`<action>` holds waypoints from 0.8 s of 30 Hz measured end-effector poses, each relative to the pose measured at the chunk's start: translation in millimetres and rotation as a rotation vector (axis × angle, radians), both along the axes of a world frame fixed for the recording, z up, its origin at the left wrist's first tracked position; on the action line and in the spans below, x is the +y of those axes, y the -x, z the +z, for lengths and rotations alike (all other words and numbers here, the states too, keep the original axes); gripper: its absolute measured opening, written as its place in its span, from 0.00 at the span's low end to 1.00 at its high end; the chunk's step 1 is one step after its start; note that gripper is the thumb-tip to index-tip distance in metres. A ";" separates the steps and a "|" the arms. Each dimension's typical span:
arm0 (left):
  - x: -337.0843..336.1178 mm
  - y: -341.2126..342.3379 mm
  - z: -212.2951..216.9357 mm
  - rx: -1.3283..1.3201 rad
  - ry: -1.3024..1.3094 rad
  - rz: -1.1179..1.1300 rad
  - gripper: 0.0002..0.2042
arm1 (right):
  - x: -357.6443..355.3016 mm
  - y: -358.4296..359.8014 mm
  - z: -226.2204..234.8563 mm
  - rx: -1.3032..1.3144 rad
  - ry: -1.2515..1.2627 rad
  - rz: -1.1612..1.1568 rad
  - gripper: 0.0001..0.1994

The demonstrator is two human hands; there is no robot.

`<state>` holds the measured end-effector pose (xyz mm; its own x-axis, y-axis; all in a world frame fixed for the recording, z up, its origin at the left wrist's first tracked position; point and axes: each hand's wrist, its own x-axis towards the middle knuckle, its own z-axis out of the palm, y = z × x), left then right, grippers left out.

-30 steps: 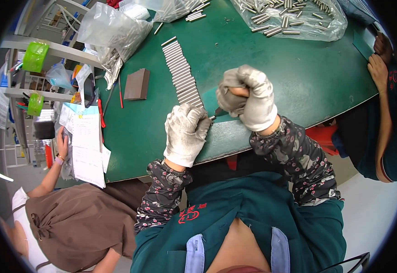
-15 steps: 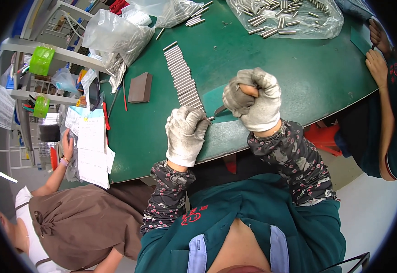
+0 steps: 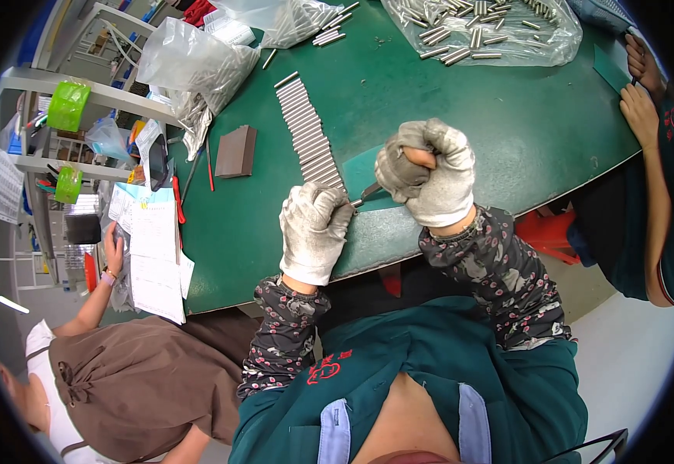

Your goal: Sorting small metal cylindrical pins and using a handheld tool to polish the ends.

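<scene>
In a pale work glove, my left hand (image 3: 311,232) is closed on a small metal pin (image 3: 357,203), whose end pokes out past the fingertips. A slanting row of similar steel pins (image 3: 306,127) lies side by side just beyond that hand. My right hand (image 3: 433,174), also gloved, with one bare fingertip showing, is wrapped around a slim tool (image 3: 371,190). Only the tool's dark, narrow front part shows; its tip is at or very near the pin's end. Under the tool lies a flat green sheet (image 3: 358,168).
A brown block (image 3: 235,152) sits left of the row. Plastic bags of pins (image 3: 194,66) stand at the back left, and loose pins lie on an open bag (image 3: 480,39) at the back right. One person's hand (image 3: 114,249) is by papers (image 3: 155,263); another's hands (image 3: 640,112) are at right.
The tool's tip has moved slightly left and down, closer to the pin's end. My left hand keeps its hold, and the row of pins is unchanged.
</scene>
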<state>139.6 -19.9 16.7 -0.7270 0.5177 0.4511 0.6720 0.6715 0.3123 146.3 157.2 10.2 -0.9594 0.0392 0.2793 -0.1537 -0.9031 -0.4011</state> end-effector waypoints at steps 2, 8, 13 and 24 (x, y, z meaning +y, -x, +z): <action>0.3 0.1 0.0 -0.005 0.001 -0.001 0.09 | 0.3 -0.1 -0.3 0.030 0.005 0.015 0.18; 1.1 0.7 0.3 -0.007 -0.006 -0.013 0.09 | 1.6 -1.9 1.2 -0.005 -0.014 0.021 0.19; -0.9 3.1 -0.2 -0.040 0.015 -0.024 0.09 | -1.6 1.4 3.1 -0.032 -0.138 -0.025 0.19; 1.9 2.8 3.1 -0.027 0.049 -0.008 0.10 | -5.7 -0.7 20.0 -0.019 -0.389 0.082 0.10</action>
<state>136.8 -18.0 19.7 -0.7342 0.5446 0.4055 0.6693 0.6809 0.2973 147.0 151.5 30.1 -0.9599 -0.1434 0.2407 -0.0766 -0.6919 -0.7180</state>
